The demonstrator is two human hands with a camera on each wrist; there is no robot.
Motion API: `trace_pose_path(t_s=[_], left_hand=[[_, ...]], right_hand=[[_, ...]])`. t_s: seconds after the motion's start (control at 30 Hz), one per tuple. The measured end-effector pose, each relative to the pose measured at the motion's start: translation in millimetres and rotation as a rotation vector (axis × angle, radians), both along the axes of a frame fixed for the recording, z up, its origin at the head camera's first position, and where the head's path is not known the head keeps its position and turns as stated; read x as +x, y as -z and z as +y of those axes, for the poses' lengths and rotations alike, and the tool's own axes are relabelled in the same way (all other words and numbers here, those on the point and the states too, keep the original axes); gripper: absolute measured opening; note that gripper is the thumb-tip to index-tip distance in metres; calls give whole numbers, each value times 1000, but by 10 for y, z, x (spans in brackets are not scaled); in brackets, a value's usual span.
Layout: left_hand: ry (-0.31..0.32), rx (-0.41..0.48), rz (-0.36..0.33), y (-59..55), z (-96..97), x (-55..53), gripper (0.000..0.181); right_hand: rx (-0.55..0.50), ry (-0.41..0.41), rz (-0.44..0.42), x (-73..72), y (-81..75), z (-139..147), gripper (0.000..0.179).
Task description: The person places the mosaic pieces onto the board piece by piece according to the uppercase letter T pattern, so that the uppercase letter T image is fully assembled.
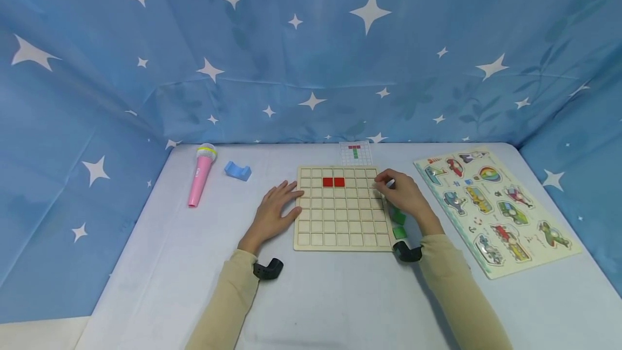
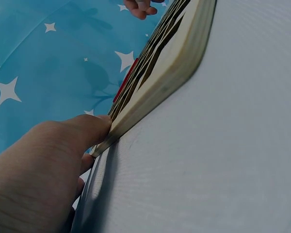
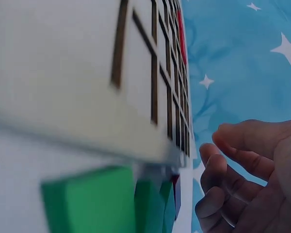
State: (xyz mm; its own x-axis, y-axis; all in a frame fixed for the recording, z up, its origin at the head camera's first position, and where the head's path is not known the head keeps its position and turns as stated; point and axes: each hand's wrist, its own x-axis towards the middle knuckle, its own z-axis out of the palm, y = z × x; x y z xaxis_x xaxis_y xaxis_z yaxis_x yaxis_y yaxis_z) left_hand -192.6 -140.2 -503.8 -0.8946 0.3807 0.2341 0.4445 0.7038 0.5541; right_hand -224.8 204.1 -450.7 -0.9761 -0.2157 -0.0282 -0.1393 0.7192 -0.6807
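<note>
A pale wooden grid board [image 1: 335, 248] lies on the white table, with two red square blocks [image 1: 333, 182] side by side in its upper rows. My left hand [image 1: 274, 212] rests along the board's left edge, fingers spread, the thumb [image 2: 89, 130] touching the rim. Over the board's upper right edge hovers my right hand [image 1: 400, 190], thumb and fingers loosely bent, with nothing visible between them. Green blocks [image 1: 399, 232] lie beside the board's right side, below that hand. In the right wrist view a dark red piece [image 3: 177, 196] shows behind the green blocks.
Behind the board lies a small card [image 1: 346, 159] printed with a red and green T pattern. To the right is a picture puzzle board [image 1: 502, 269]. A pink toy microphone [image 1: 201, 174] and a blue notched block [image 1: 237, 171] are at the left. Star-patterned blue cloth [image 1: 311, 58] hangs around.
</note>
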Motion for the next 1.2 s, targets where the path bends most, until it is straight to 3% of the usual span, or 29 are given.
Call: trace_pose_path(t_s=[0.33,0.77,1.2], left_hand=[[3,7,11,-5,-4,5,42],[0,6,3,-5,2,2,43],[1,0,-2,-38,2,14,42]], right_hand=[[97,40,26,86,54,210,22],[201,42,-46,94,81,340,42],[223,93,-60,109,47,256,32]])
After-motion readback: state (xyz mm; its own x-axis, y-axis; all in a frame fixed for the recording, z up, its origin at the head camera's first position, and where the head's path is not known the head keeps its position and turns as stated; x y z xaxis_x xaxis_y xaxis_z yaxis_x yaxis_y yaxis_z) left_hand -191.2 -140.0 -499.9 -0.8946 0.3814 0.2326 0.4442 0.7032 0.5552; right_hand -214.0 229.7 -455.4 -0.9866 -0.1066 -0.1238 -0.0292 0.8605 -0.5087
